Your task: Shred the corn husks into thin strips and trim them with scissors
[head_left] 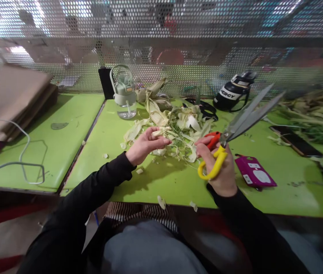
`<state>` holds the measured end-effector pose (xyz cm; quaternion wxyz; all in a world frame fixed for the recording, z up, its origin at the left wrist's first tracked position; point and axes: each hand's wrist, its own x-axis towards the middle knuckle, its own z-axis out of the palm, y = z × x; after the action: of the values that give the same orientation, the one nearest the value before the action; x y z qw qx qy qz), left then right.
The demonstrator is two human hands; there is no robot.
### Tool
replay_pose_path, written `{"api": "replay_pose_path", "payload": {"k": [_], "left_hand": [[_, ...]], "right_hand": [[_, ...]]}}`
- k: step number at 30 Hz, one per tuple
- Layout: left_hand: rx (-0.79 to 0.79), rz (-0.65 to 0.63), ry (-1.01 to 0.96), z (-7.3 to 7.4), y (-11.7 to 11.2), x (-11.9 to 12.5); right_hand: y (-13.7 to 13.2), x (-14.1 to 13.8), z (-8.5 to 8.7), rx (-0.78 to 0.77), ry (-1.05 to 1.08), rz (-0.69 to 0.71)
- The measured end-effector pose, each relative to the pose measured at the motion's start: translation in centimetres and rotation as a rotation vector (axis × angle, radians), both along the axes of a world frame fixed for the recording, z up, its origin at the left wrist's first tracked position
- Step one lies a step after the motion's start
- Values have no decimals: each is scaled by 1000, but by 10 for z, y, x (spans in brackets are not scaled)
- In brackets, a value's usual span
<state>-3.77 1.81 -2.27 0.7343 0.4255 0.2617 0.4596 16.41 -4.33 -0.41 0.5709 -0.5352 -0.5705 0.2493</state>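
Note:
My left hand [148, 144] pinches a small pale piece of corn husk [161, 133] between thumb and fingers, above the table. In my right hand [221, 171] is a pair of scissors [230, 131] with one yellow and one red handle. Its blades are parted and point up and to the right, away from the husk. Beneath and behind both hands spreads a loose pile of corn husks [157, 114], with cut strips and thin green shreds. Small scraps lie around it, some along the table's front edge.
Behind the pile stand a clear water bottle [125, 99] and a black bottle [232, 93], tilted. A purple packet [255, 171] and a phone [295, 140] lie to the right, by more husks [318, 110]. Brown paper bags [10, 95] sit left; a perforated metal screen [178, 49] closes the back.

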Motion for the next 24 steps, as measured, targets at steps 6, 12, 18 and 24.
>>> {"api": "replay_pose_path", "payload": {"k": [6, 12, 18, 24], "left_hand": [[160, -173, 170, 10, 5, -16], [171, -523, 95, 8, 2, -20], [25, -548, 62, -1, 6, -18], [110, -462, 170, 2, 6, -19]], "right_hand": [[8, -4, -12, -84, 55, 97], [20, -12, -9, -164, 143, 443], [18, -19, -14, -149, 152, 421], [15, -18, -8, -88, -7, 344]]}}
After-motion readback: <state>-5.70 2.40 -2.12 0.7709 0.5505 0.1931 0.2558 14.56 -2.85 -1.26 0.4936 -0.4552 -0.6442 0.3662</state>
